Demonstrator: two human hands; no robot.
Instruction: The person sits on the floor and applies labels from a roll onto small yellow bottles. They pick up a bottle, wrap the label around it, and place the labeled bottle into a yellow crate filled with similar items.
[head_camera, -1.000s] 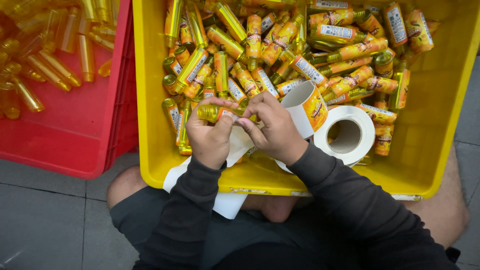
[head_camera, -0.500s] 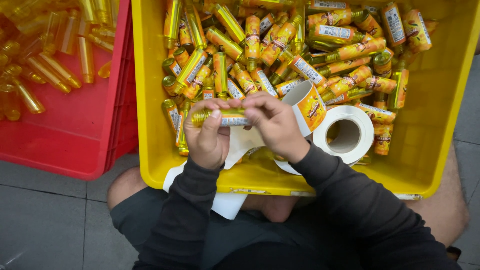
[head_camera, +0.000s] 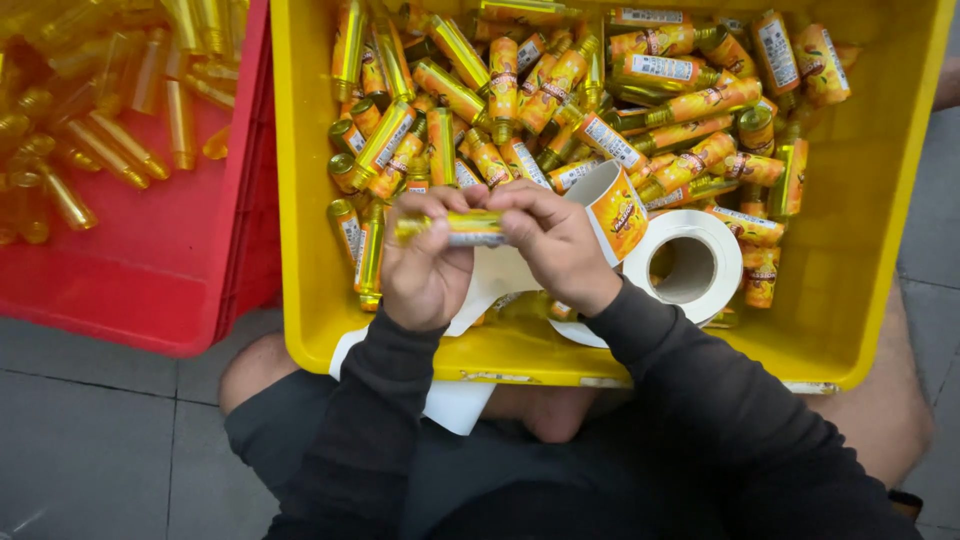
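Both my hands hold one small yellow bottle (head_camera: 450, 228) sideways over the near part of the yellow crate (head_camera: 310, 200). My left hand (head_camera: 425, 265) grips its left end and body. My right hand (head_camera: 555, 240) pinches its right end, where a label wraps around it. Behind my hands lie several labelled yellow bottles (head_camera: 600, 100) in a heap. A roll of labels (head_camera: 685, 268) lies just right of my right hand, with an orange label strip (head_camera: 618, 208) curling up from it. White backing paper (head_camera: 480, 290) trails under my hands and over the crate's near rim.
A red crate (head_camera: 150, 260) at the left holds several unlabelled yellow bottles (head_camera: 90, 130). Grey floor tiles (head_camera: 90, 440) lie below it. My knees and dark sleeves fill the bottom of the view, close against the yellow crate's near wall.
The bottle has been lifted slightly and turned level between my hands. My fingers have shifted along it, and the label is now wrapped at its right part.
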